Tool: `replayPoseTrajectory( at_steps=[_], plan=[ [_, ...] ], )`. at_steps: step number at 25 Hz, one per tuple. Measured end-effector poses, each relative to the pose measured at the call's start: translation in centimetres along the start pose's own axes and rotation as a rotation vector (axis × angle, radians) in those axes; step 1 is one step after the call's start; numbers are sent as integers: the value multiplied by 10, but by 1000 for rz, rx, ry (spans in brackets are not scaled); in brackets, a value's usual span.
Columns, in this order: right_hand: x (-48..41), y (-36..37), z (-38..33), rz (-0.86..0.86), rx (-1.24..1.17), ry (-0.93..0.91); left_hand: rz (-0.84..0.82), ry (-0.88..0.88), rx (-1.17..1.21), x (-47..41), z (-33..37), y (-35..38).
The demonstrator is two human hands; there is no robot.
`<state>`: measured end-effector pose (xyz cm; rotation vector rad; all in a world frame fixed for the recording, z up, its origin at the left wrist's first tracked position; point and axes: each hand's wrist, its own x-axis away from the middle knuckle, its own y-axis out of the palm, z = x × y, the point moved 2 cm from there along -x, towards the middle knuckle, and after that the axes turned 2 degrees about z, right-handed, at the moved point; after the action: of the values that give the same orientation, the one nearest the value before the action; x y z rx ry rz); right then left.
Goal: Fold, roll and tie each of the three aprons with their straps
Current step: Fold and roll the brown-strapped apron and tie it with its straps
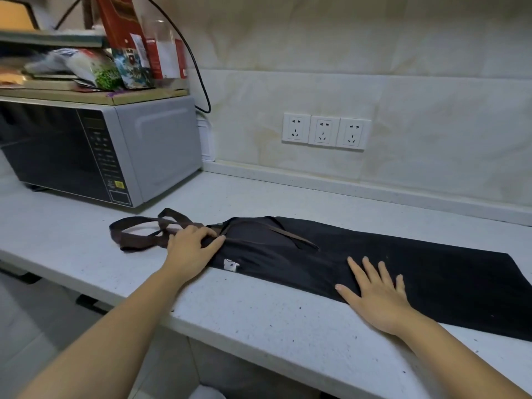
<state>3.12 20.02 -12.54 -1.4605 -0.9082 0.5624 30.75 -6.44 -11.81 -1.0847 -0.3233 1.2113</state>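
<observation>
A person leans over a white speckled surface [259, 315] where a dark apron [417, 272] lies folded into a long narrow band, running from the middle of the surface off to the right. The left hand [191, 249] rests on the band's left end, fingers loosely extended over the cloth and gripping nothing, right where the brown straps [138, 234] spill out in loose loops towards the left. The right hand [374, 295] lies flat on the near edge of the apron farther right, palm down, fingers spread and straight. A small white logo [231, 265] shows on the cloth just beside the left hand, and one thin strap end [290, 234] lies slanted across the fabric between the hands. Behind, a grey microwave [100, 151] stacked with packets [109, 67] stands at the left, and three white sockets [325, 131] sit in the tiled wall.
</observation>
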Motion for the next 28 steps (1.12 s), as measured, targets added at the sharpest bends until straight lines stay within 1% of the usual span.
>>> replayPoseTrajectory(
  at_steps=[3, 5, 7, 8, 9, 10, 11, 12, 13, 14, 16, 17, 18, 20, 21, 22, 24, 26, 28],
  plan=[
    [-1, 1, -5, -9, 1, 14, 19, 99, -39, 1, 4, 3],
    [-1, 0, -6, -13, 5, 12, 47, 100, -155, -1, 8, 2],
    [1, 1, -7, -42, 9, 11, 149, 6, -277, 0, 19, 5],
    [2, 1, -7, -57, 10, 14, 214, -8, -294, 4, 32, 7],
    [1, 0, -8, -66, 8, 16, 247, 65, -251, 11, 54, 13],
    [0, -2, -9, -65, 4, 20, 224, 218, -180, 23, 82, 22],
    [-2, -5, -11, -52, -4, 21, 133, 386, -110, 38, 111, 34],
    [-5, -6, -14, -21, -15, 15, 1, 508, -71, 54, 137, 49],
    [-5, -6, -15, 14, -20, 8, -131, 561, -83, 70, 156, 63],
    [-6, -4, -16, 33, -18, 2, -230, 558, -119, 82, 167, 76],
    [-5, -2, -16, 11, -1, 4, -342, 477, -230, 88, 172, 91],
    [-8, -7, -14, 19, 5, 4, -365, 445, -266, 87, 173, 92],
    [-14, -16, -12, 67, 3, 5, -364, 430, -301, 86, 176, 92],
    [-35, -40, -2, 220, -30, 52, -321, 453, -311, 86, 192, 92],
    [-48, -50, 6, 264, -30, 82, -317, 483, -279, 87, 202, 95],
    [-61, -55, 13, 263, -2, 99, -334, 516, -244, 91, 211, 100],
    [-87, -59, 30, 159, 57, 120, -388, 568, -219, 94, 221, 111],
    [-103, -60, 42, 73, 53, 130, -417, 568, -224, 92, 220, 116],
    [-113, -67, 49, 68, 40, 123, -424, 570, -227, 90, 219, 120]
  ],
)
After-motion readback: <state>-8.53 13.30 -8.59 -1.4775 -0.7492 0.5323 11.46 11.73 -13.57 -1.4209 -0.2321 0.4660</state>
